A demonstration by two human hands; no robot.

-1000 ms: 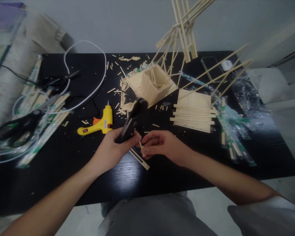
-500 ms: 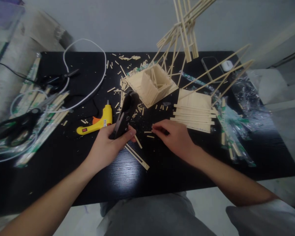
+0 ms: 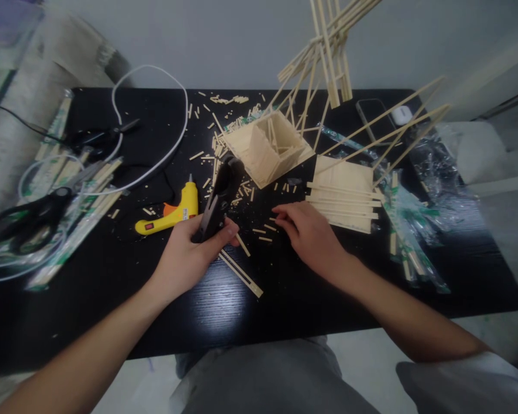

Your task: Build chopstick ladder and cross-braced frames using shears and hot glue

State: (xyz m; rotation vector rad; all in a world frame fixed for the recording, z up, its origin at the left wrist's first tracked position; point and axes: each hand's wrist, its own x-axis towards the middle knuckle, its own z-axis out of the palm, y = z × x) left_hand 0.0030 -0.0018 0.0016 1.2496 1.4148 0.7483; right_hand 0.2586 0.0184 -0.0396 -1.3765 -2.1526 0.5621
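My left hand [image 3: 190,247] is closed around a black plier-like hand cutter [image 3: 216,207], its head pointing away from me. A thin wooden stick [image 3: 243,245] sticks out by the fingertips of that hand, and longer sticks [image 3: 242,275] lie on the table just below. My right hand [image 3: 308,230] rests low over the table with fingers bent and slightly apart, and I see nothing held in it. Several short cut stick pieces [image 3: 265,239] lie beside its fingertips.
A yellow glue gun [image 3: 172,215] lies left of the cutter. Behind are a wooden box structure [image 3: 271,149] with tall sticks and scattered offcuts. A stick panel [image 3: 345,178] lies right. Scissors [image 3: 38,215], a white cable [image 3: 185,115] and wrapped sticks [image 3: 82,236] are left.
My right hand has moved slightly right and away from the short pieces, and its fingers have loosened. More short pieces now show there. The left hand stays put with the cutter.
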